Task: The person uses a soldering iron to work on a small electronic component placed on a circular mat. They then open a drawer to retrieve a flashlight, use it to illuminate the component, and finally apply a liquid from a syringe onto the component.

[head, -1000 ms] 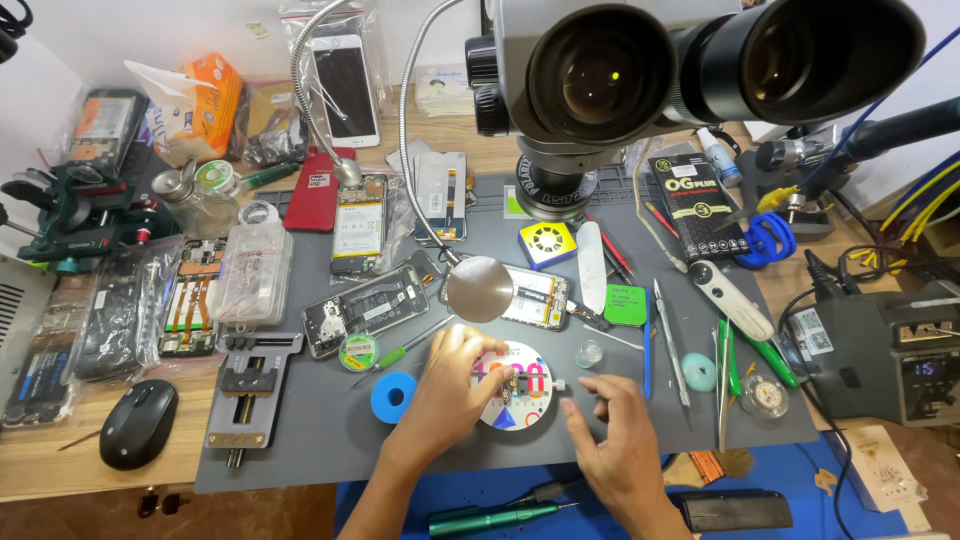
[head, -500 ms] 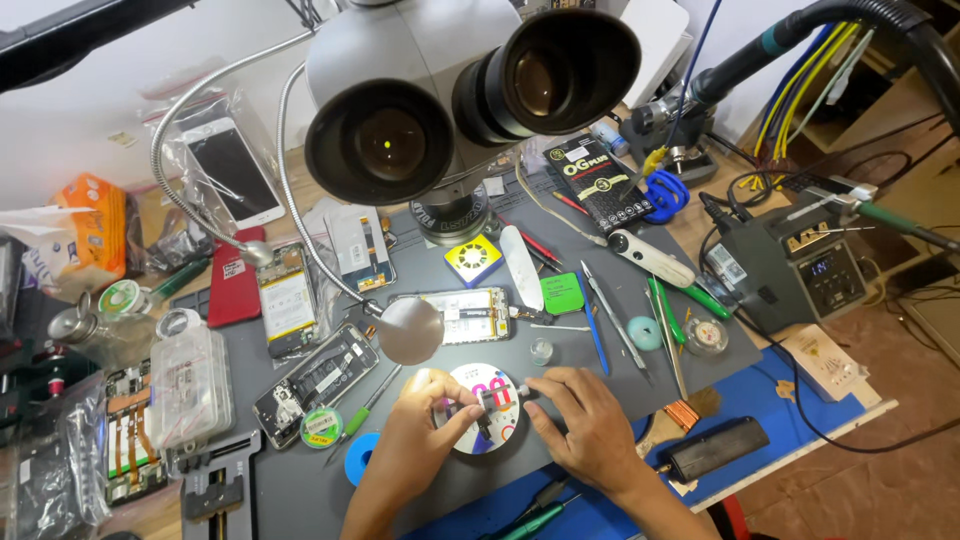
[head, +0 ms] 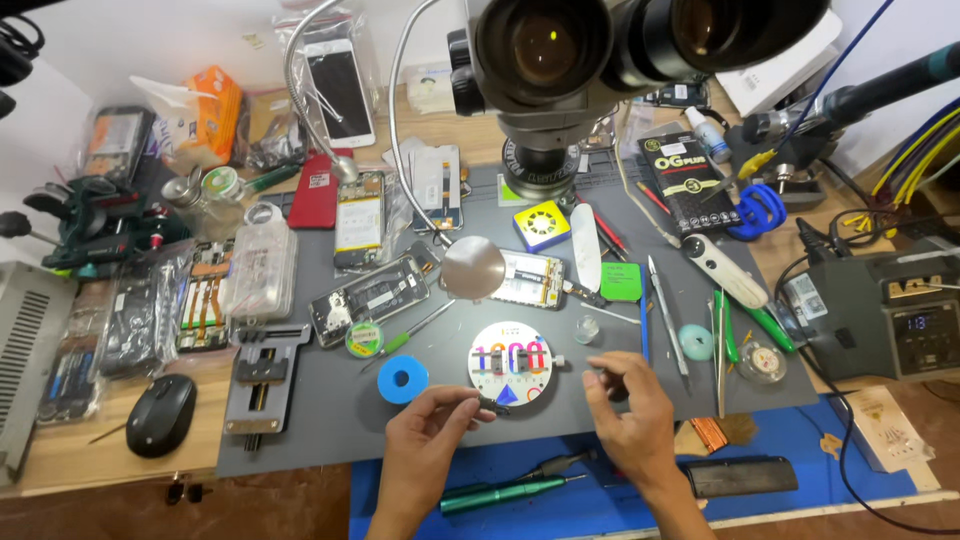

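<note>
A round white disc with colourful print lies on the grey work mat, below the microscope. My left hand rests just near-left of the disc, with thumb and forefinger pinched on a small dark tool tip at the disc's lower edge. To the right of the disc, my right hand has its fingers closed on a thin metal tool. Neither hand covers the disc.
The microscope head hangs over the back of the mat. Opened phones, a round metal plate, a blue tape roll and a clamp jig lie left. Soldering station right, mouse left, green screwdriver near.
Both hands were on top of the disc; they have drawn back off it, the left to its near-left edge, the right to its right side. The head view also shifted.
</note>
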